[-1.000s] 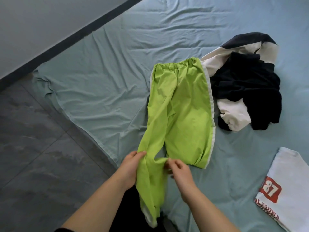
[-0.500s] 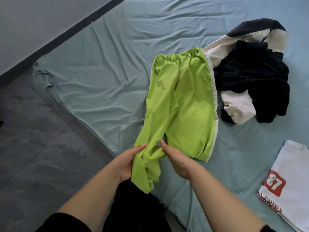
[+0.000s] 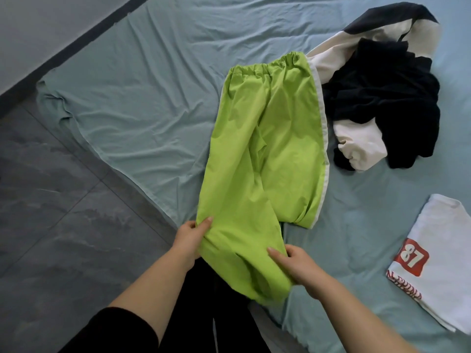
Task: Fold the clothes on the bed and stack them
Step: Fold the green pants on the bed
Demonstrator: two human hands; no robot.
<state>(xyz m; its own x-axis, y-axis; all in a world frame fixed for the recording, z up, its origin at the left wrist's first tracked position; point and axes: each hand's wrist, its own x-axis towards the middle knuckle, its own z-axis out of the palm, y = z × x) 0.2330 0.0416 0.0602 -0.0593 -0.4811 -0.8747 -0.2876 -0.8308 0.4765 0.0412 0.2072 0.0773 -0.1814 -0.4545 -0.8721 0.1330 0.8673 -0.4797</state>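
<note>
A left hand (image 3: 190,240) and a right hand (image 3: 298,267) pinch the near leg of lime-green trousers (image 3: 267,154) spread on the bed sheet (image 3: 142,103); a folded white shirt (image 3: 443,271) lies right, a black-and-white garment (image 3: 382,98) beyond.

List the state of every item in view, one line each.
green trousers: unfolded, lying lengthwise on the bed, near leg end held by both hands.
black-and-white garment: crumpled heap, not folded, beside the trousers' waistband.
white 87 shirt: folded, flat on the sheet.
bed sheet: wrinkled.
left hand: grips the leg's left edge.
right hand: grips the leg's right edge.
</note>
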